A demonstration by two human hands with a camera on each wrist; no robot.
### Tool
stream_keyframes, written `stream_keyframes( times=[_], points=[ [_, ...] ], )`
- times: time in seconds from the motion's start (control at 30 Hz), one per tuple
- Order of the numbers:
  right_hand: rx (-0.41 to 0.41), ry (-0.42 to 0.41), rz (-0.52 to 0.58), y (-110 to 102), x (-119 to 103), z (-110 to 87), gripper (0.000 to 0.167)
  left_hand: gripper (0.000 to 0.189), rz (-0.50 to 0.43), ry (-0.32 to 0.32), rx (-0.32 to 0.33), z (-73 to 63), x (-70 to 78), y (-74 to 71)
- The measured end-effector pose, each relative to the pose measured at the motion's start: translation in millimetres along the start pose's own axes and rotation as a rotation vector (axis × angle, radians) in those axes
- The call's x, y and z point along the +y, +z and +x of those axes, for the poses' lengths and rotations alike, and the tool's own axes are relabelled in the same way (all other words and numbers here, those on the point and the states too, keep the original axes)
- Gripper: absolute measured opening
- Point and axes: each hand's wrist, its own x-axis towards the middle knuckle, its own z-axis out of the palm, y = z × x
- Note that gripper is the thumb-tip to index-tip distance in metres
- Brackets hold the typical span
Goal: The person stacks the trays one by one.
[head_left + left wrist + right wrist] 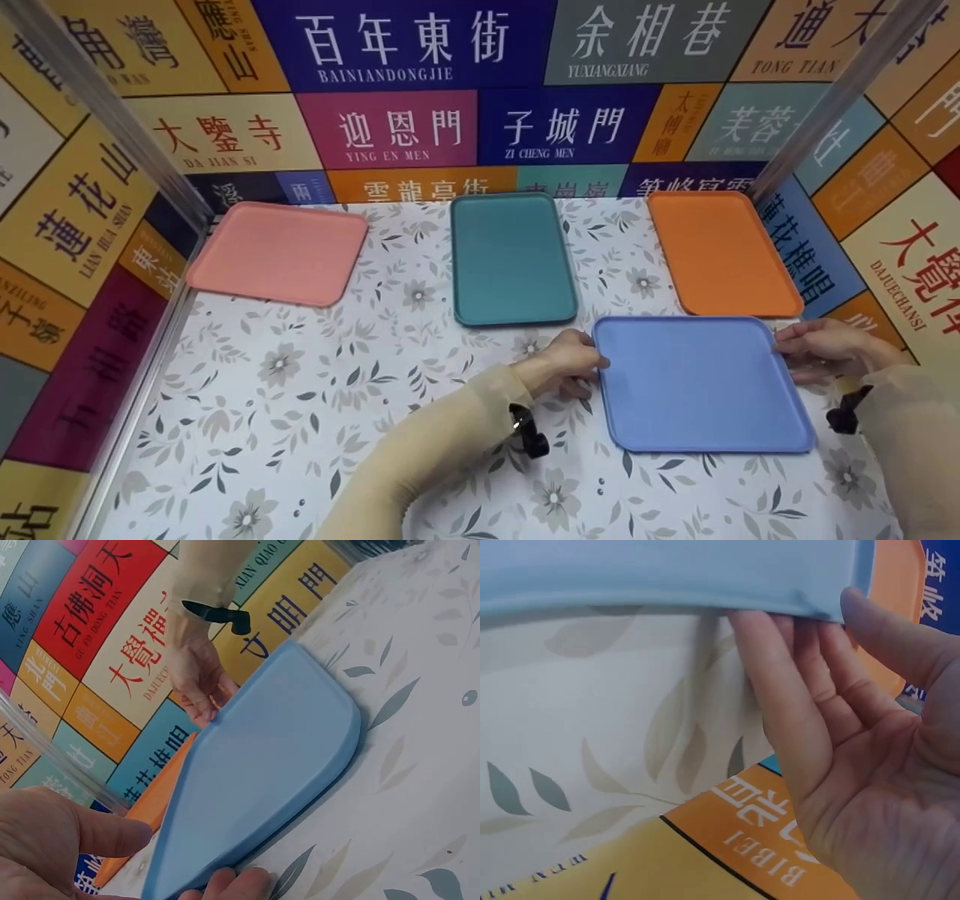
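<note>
near the right side of the bench, the blue tray sits close by the near end of the orange tray; i cannot tell whether the two touch. over my remote feeds i see the left grip pinching the left rim and the right grip pinching the opposite one, its fingers tucked below. both holds look shallow, so i would worry about a rim slipping out if one side were pulled harder than the other. uneven lifting could tip the blue tray, and a push forward could shove the orange tray toward the back wall. a swing leftward might knock the left grip into the teal tray. the pink tray, far left, seems safe enough.
</note>
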Motion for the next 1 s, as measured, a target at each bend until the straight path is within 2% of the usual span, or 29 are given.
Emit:
stream_keyframes(
  times=[0.2, 0.3, 0.4, 0.47, 0.57, 0.67, 0.77, 1.0],
  points=[
    [-0.022, -0.001, 0.099, -0.7, 6.3, -0.4, 0.017, 0.059, -0.077, 0.034, -0.033, -2.4, -1.6, 3.1],
    [-0.027, -0.003, 0.103, -1.7, 6.2, -0.9, 0.016, 0.067, -0.131, 0.038, -0.024, -4.2, -1.8, 6.8],
    [-0.027, 0.0, 0.094, -2.7, 5.0, -1.4, 0.017, 0.077, -0.225, 0.039, -0.013, -6.9, 0.6, 10.1],
    [-0.036, -0.006, 0.089, -2.6, 3.8, -1.2, 0.018, 0.081, -0.236, 0.075, 0.003, -8.0, 3.0, 10.4],
    [-0.052, -0.022, 0.09, -2.4, 0.2, -1.8, 0.019, 0.086, -0.185, 0.148, 0.037, -9.1, 7.8, 8.5],
    [-0.052, -0.04, 0.093, -0.3, -6.0, -1.9, 0.018, 0.089, -0.135, 0.187, 0.056, -9.4, 12.3, 1.8],
    [-0.049, -0.06, 0.103, 2.1, -13.1, -2.7, 0.018, 0.089, -0.147, 0.179, 0.044, -9.9, 17.6, -7.3],
    [-0.011, -0.105, 0.114, 11.3, -35.1, -7.4, 0.017, 0.081, -0.156, 0.208, 0.033, -10.2, 30.9, -35.1]
  ],
)
